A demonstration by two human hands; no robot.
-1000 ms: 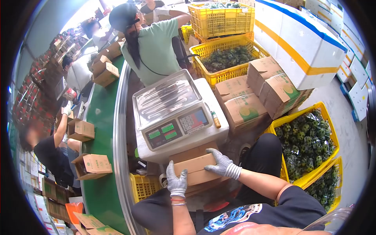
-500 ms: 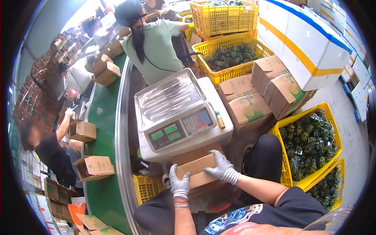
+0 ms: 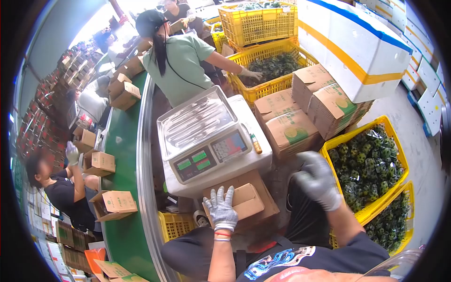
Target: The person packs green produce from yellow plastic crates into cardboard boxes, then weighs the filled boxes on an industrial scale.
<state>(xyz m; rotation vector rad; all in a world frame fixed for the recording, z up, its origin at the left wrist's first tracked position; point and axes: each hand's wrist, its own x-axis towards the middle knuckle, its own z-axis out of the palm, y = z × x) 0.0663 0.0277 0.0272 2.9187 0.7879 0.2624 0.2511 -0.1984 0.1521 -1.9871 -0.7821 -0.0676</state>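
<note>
My left hand [image 3: 221, 209], in a grey-striped glove, lies with fingers spread over the left side of a small brown cardboard box [image 3: 247, 199]. That box stands on a larger piece of brown cardboard [image 3: 268, 197] between my knees, in front of the scale. My right hand [image 3: 319, 181], gloved too, is off the box, over my right knee and close to the left edge of a yellow crate [image 3: 334, 188] of dark green produce in clear wrap [image 3: 369, 164]. Motion smears its fingers, so I cannot tell whether it holds anything.
A digital scale [image 3: 202, 136] stands on a white foam block [image 3: 263, 157]. Left of it runs a green conveyor [image 3: 123, 164] carrying open cartons [image 3: 115, 204]. Flattened cartons [image 3: 291, 129] are stacked on the right. A co-worker [image 3: 181, 66] reaches into another yellow crate [image 3: 303, 54].
My right hand has let go of the box and moved right towards the crate. My left hand has opened flat on the box. The co-worker ahead now reaches into the crate.
</note>
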